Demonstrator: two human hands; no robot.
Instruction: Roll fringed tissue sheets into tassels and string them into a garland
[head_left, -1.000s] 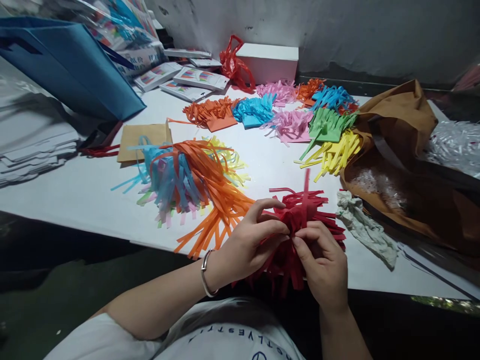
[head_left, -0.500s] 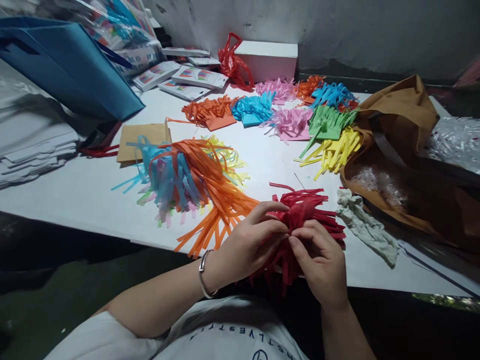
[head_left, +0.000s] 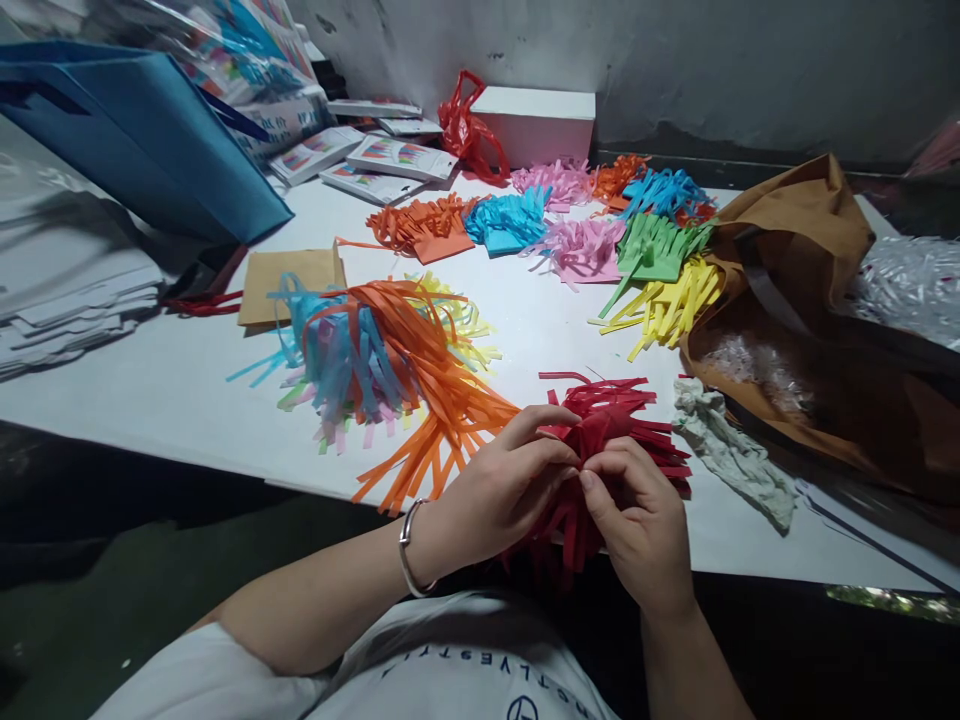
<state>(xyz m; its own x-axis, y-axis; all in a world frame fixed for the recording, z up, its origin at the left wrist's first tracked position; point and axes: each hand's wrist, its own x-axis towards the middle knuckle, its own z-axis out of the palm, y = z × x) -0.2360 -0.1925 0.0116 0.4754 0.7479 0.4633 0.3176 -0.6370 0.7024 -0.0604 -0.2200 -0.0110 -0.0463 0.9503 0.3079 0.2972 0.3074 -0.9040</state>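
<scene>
Between both hands (head_left: 510, 485) (head_left: 645, 525), red fringe (head_left: 600, 428) is pinched.

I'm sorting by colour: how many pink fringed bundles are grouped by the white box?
2: the far pink bundle just in front of the white box, the near pink bundle between the left-hand blue bundle and green bundle. Others may be hidden underneath.

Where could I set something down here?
The white tabletop between the multicoloured fringed pile and bright yellow strips; front left, between the white layered stack and that pile. Crowded: the back, with flat white boxes and colourful bundles, and around the red fringed bundle in left hand and right hand.
</scene>
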